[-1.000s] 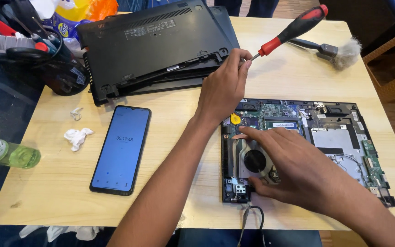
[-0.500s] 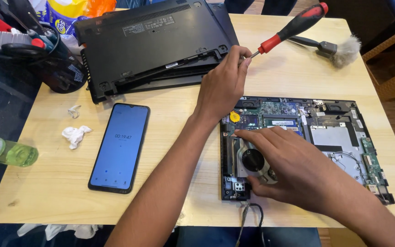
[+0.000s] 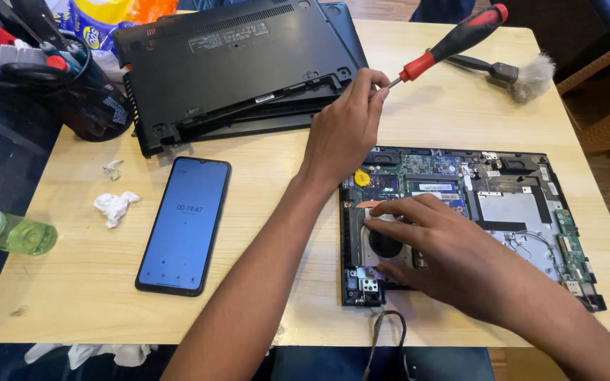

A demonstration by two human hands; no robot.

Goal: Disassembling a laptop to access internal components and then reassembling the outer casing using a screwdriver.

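Note:
An opened laptop base (image 3: pixel 524 212) lies on the wooden table (image 3: pixel 262 148) with its circuit board, a yellow round cell and a cooling fan (image 3: pixel 379 243) exposed. My right hand (image 3: pixel 439 247) lies over the fan, fingers on its upper edge and thumb at its lower edge near the hinge bracket. My left hand (image 3: pixel 344 130) reaches past the laptop's upper left corner and pinches the metal shaft of a screwdriver (image 3: pixel 453 39) with a red and black handle that points up and to the right.
A black laptop bottom cover (image 3: pixel 234 63) lies at the back left. A phone (image 3: pixel 185 222) with a lit blue screen sits left of my arm. Also around are crumpled tissue (image 3: pixel 116 206), a green bottle (image 3: pixel 8 233), a dusting brush (image 3: pixel 524 74), a black tool holder (image 3: pixel 72 85) and a dangling cable (image 3: pixel 383 331).
Both hands stay almost where they were. My right hand's fingers have shifted slightly over the fan; my left hand keeps its pinch on the screwdriver shaft.

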